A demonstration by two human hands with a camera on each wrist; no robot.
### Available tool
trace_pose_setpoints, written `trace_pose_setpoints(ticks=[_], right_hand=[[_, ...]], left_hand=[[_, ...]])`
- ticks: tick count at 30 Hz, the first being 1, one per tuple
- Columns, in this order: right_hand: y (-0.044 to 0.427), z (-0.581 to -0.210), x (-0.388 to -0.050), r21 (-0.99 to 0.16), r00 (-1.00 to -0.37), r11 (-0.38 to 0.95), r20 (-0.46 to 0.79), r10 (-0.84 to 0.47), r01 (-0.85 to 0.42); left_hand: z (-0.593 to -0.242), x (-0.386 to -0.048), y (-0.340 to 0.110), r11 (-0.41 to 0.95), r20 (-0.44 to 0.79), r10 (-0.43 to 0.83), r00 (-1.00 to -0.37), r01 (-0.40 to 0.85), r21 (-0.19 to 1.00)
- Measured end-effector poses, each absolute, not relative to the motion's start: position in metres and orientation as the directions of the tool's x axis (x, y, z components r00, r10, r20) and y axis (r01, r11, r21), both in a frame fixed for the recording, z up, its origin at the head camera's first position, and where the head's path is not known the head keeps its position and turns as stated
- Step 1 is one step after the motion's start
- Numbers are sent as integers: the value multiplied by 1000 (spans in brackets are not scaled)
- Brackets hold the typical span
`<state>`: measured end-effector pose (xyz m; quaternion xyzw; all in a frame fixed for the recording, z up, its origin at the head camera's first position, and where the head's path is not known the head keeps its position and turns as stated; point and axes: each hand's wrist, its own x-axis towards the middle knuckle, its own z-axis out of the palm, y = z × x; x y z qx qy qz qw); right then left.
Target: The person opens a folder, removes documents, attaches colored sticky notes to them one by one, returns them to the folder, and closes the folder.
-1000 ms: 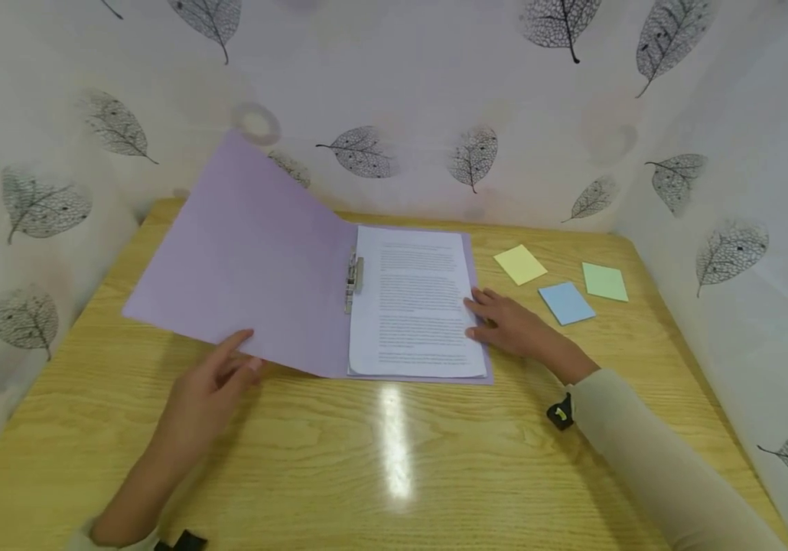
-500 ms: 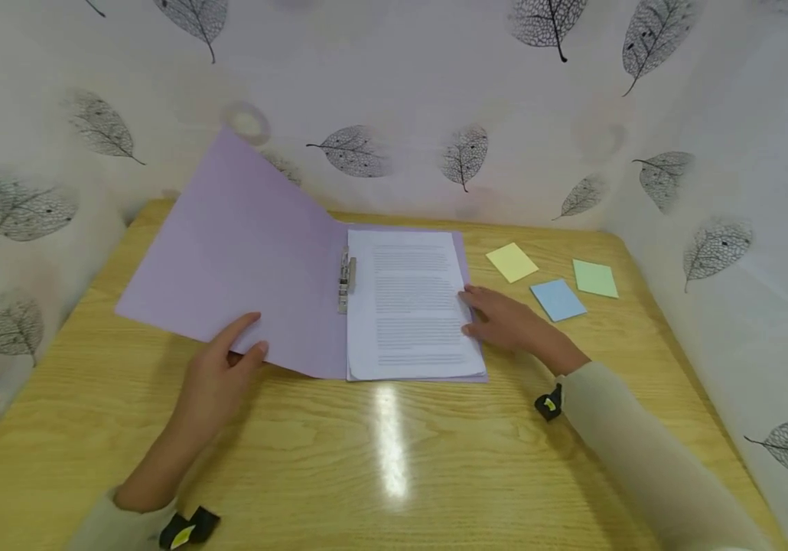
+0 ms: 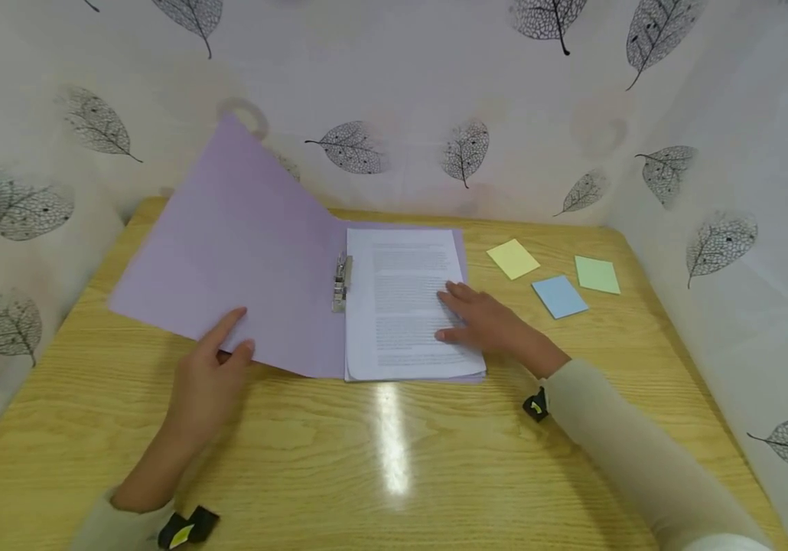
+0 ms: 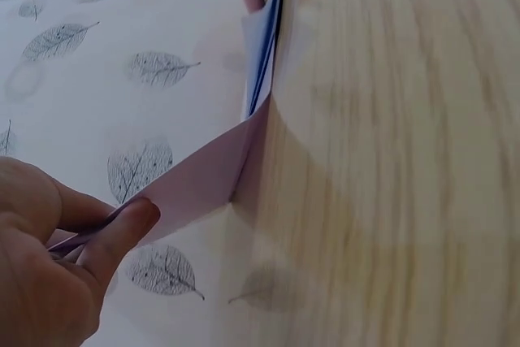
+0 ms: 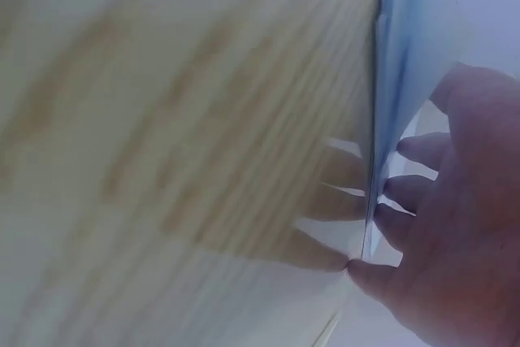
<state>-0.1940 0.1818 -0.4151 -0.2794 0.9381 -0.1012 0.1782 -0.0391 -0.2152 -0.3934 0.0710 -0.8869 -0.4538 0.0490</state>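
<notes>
A lilac folder (image 3: 249,252) lies spread on the wooden table, its left cover tilted up off the surface. A metal clip (image 3: 342,283) sits along its spine. On the right side lies a stack of printed paper (image 3: 401,306). My left hand (image 3: 208,383) pinches the cover's lower edge between thumb and fingers; the left wrist view shows the thumb (image 4: 130,229) against the cover. My right hand (image 3: 490,325) rests with spread fingers on the right part of the paper. In the right wrist view its fingers (image 5: 398,225) touch the paper's edge.
Right of the folder lie a yellow sticky note (image 3: 513,259), a blue sticky note (image 3: 559,297) and a green sticky note (image 3: 597,275). A leaf-patterned covering (image 3: 394,92) encloses the table (image 3: 297,459) at the back and sides.
My right hand has slid left from the paper's right edge onto the printed page. The left hand's thumb and finger lie a little further onto the cover than one second ago.
</notes>
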Motion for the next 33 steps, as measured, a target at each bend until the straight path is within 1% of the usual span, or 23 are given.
trace_pose_setpoints(ticks=[8, 12, 17, 21, 25, 30, 33], right_hand=[[190, -417, -188, -233, -792, 836, -273, -546, -496], [197, -421, -186, -230, -807, 850, -273, -524, -475], [203, -422, -184, -240, -810, 851, -270, -520, -467], [203, -419, -181, -261, -805, 847, -275, -525, -463], [204, -418, -181, -269, -805, 846, -275, -526, -460], [205, -421, -182, -268, -803, 844, -274, -529, -465], [206, -421, -182, -269, -800, 838, -266, -538, -475]], left_hand=[[-394, -37, -245, 634, 59, -257, -965, -122, 763], [-390, -34, -261, 645, 68, -291, -954, -143, 751], [-384, -31, -284, 687, 83, -298, -951, -153, 710], [-381, -31, -308, 721, 56, -304, -951, -191, 667], [-379, -36, -332, 754, 55, -301, -952, -202, 625], [-376, -45, -357, 796, 86, -308, -947, -207, 569], [-373, -51, -370, 796, 114, -320, -941, -201, 572]])
